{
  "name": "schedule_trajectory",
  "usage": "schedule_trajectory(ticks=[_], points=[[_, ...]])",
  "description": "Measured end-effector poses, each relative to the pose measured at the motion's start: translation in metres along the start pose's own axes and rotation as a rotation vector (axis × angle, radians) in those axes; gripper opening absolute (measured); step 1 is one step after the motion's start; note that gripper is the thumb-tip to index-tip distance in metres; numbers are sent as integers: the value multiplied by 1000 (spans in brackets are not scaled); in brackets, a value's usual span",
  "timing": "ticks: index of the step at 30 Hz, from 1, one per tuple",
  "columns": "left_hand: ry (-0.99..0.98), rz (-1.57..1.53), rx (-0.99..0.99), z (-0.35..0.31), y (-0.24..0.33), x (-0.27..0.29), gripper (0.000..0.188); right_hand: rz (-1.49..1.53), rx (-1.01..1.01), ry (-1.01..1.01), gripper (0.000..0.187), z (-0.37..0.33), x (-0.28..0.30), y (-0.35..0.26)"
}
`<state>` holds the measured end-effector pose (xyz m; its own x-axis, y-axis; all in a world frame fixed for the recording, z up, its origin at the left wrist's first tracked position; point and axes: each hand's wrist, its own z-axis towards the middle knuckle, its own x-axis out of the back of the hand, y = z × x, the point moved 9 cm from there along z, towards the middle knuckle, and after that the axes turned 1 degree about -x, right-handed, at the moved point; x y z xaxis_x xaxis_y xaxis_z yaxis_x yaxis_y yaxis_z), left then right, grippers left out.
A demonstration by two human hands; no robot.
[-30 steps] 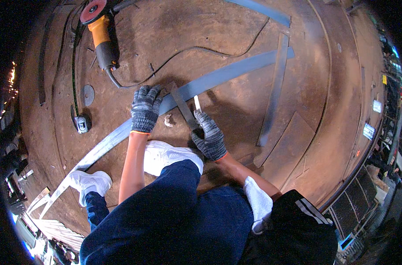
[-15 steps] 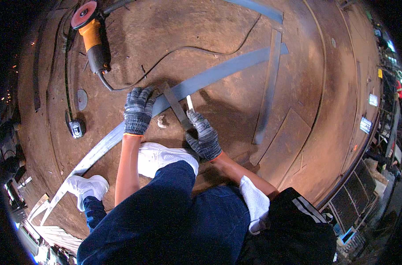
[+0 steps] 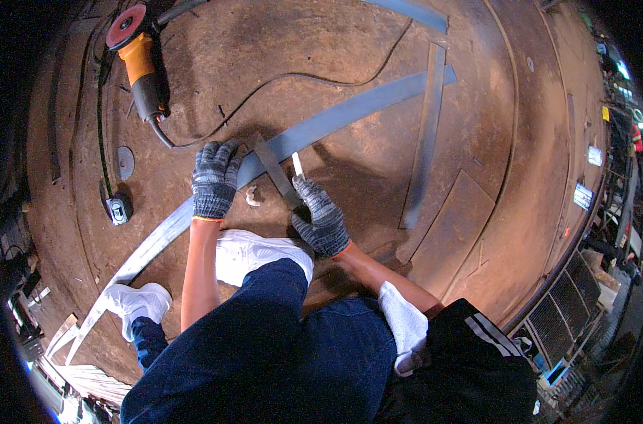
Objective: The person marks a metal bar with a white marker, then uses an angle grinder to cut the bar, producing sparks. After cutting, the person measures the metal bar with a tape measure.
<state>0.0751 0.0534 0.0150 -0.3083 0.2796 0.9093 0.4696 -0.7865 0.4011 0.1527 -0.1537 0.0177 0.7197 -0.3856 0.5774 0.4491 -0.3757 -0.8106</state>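
Note:
A long grey metal strip (image 3: 328, 126) runs diagonally over the brown metal surface. My left hand (image 3: 215, 180), in a grey knitted glove, lies over the strip with its fingers stretched out; its thumb is hidden. A short dark flat bar (image 3: 277, 172) crosses the strip just right of that hand. My right hand (image 3: 321, 218), gloved alike, is closed round a white chalk stick (image 3: 297, 165), whose tip points up toward the strip's lower edge. The bar's near end reaches the right hand's thumb; whether they touch I cannot tell.
An orange angle grinder (image 3: 139, 63) lies at the far left, its cable (image 3: 279, 76) curving across. A tape measure (image 3: 117, 210), partly drawn out, and a round disc (image 3: 126, 163) are at left. Another flat bar (image 3: 425, 141) overlaps the strip's far end. My white shoe (image 3: 141, 304) stands by the strip.
The whole view has shifted slightly, moving most things a little to the left. My hands, the chalk stick and the short bar keep almost the same places on the strip.

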Motion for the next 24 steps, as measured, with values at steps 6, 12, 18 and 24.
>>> schedule_trajectory(ticks=[6,12,18,24], points=[[0,-33,43,1,2,3,27,40,-8,-9,64,0,1,-1],[-12,0,25,-3,-7,-6,28,46,-20,-7,63,1,1,-3],[-50,-26,116,-5,-13,-9,31,36,26,10,62,0,1,-3],[-27,-59,71,1,-6,-4,32,-19,57,23,68,0,1,-2]])
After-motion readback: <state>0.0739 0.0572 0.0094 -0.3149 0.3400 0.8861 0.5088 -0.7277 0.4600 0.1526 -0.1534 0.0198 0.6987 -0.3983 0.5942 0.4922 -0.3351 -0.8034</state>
